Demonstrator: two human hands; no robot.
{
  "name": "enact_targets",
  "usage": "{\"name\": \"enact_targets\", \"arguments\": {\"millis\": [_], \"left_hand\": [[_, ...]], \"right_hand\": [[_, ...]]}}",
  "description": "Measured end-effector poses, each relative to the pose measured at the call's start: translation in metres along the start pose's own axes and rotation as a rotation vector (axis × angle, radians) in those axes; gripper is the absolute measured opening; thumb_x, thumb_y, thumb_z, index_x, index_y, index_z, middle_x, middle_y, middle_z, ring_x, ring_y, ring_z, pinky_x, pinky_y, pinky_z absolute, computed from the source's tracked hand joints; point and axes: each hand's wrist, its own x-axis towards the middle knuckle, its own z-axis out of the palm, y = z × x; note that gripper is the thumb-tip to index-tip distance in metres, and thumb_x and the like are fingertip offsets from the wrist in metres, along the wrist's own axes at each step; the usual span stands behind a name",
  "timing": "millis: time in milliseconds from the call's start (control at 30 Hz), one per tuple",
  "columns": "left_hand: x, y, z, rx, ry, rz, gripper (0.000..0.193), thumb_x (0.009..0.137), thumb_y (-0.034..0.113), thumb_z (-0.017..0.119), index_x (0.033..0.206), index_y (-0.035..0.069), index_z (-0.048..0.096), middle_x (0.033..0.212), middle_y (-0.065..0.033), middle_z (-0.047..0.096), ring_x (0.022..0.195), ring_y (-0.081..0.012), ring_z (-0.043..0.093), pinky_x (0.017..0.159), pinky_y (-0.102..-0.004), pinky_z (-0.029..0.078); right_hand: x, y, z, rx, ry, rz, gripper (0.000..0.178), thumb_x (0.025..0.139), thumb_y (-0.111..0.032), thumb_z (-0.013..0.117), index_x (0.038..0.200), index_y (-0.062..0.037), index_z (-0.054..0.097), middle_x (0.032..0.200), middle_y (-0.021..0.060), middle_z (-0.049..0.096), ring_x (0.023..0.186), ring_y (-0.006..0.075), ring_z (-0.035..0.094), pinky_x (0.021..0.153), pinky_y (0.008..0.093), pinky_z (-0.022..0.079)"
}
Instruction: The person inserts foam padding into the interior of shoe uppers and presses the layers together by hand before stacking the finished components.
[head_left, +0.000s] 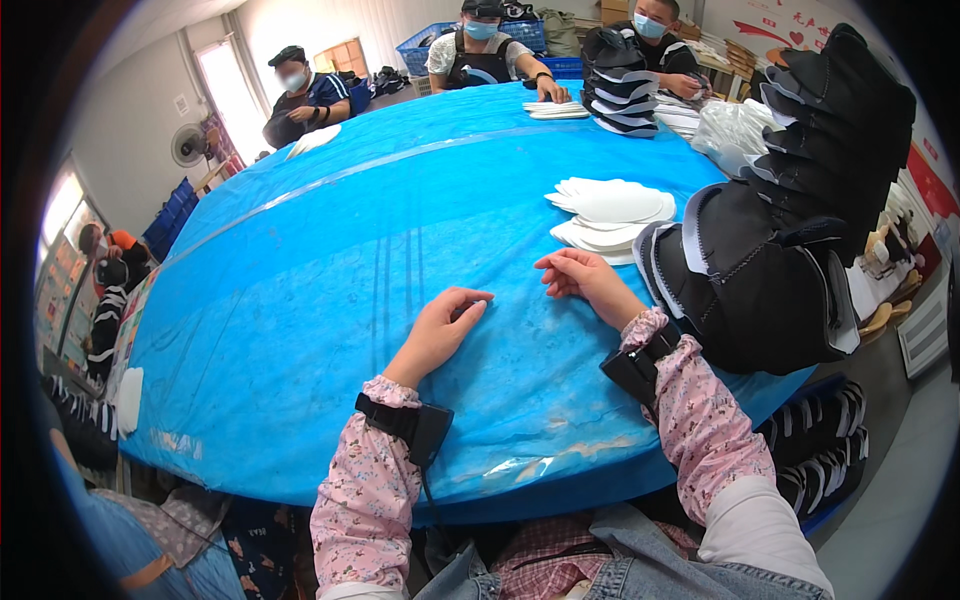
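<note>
Both of my hands hover or rest loosely over the blue-covered table [330,290], and nothing shows in either. My left hand [432,335] has half-bent fingers with a gap between thumb and forefinger. To its right, my right hand [590,282] is loosely curled, its fingertips slightly apart. Just beyond the right hand lies a pile of white insole-shaped pads [620,205], fanned in two loose stacks. Close on the right leans a tall nested stack of black shoe uppers [770,290] with pale lining edges. Dark devices are strapped to both my wrists.
A second stack of black uppers [620,90] stands at the far edge, beside flat white pads [557,110] under another person's hand. A clear plastic bag [735,130] lies at the back right. Several masked people sit around the table. Crates of black pieces [825,440] stand below right.
</note>
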Motion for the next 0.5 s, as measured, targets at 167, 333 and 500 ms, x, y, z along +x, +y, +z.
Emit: {"name": "enact_targets", "arguments": {"millis": [167, 333, 500], "left_hand": [[0.0005, -0.0018, -0.0005, 0.004, 0.001, 0.036, 0.023, 0.090, 0.018, 0.055, 0.108, 0.007, 0.062, 0.093, -0.0009, 0.058, 0.084, -0.0085, 0.051, 0.074, -0.0227, 0.041], [0.0003, -0.0012, 0.0000, -0.008, 0.006, 0.037, 0.023, 0.090, 0.019, 0.054, 0.107, 0.007, 0.063, 0.094, -0.0013, 0.058, 0.085, -0.0086, 0.051, 0.074, -0.0229, 0.041], [0.0010, -0.0001, -0.0007, 0.028, -0.005, 0.019, 0.022, 0.090, 0.018, 0.054, 0.107, 0.006, 0.062, 0.098, -0.0062, 0.058, 0.088, -0.0129, 0.055, 0.078, -0.0253, 0.044]], "right_hand": [[-0.0003, -0.0008, 0.0002, -0.005, 0.002, -0.001, 0.026, 0.094, -0.025, 0.047, 0.103, -0.0045, 0.061, 0.085, 0.0020, 0.061, 0.073, 0.0086, 0.059, 0.070, 0.0224, 0.049], [-0.0003, -0.0005, 0.0002, -0.010, 0.004, -0.003, 0.026, 0.094, -0.025, 0.047, 0.103, -0.0043, 0.061, 0.085, 0.0019, 0.061, 0.073, 0.0088, 0.059, 0.070, 0.0225, 0.048], [0.0000, -0.0002, -0.0004, -0.001, 0.000, -0.002, 0.026, 0.094, -0.025, 0.048, 0.102, -0.0042, 0.061, 0.085, 0.0014, 0.061, 0.074, 0.0086, 0.059, 0.070, 0.0224, 0.048]]}}
